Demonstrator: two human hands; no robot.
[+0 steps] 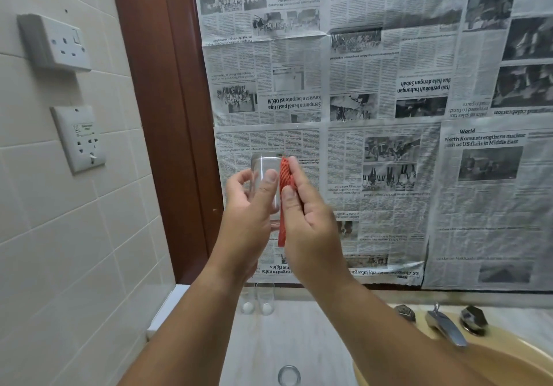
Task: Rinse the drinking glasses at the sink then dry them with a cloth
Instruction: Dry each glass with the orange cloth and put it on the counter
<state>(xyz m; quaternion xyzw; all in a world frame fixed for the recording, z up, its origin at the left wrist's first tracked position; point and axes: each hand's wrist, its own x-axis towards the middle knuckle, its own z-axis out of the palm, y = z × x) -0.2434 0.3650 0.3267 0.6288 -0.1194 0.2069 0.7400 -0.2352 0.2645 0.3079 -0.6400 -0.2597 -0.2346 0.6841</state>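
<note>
My left hand (250, 206) grips a clear drinking glass (264, 165), held upright in the air in front of the newspaper-covered wall. My right hand (308, 215) pinches a red-orange cloth (284, 173) between thumb and fingers and presses it against the glass's right side. Two more clear glasses (265, 297) stand side by side on the counter at the back, partly hidden by my left forearm. Another glass (289, 375) stands on the counter near the bottom edge, seen from above.
A yellow-beige sink basin (508, 364) sits at the lower right with a chrome tap (446, 325) and two dark knobs. The pale counter (269, 343) runs left of it. Wall sockets (59, 43) are on the tiled wall at left. Newspaper (389, 116) covers the wall behind.
</note>
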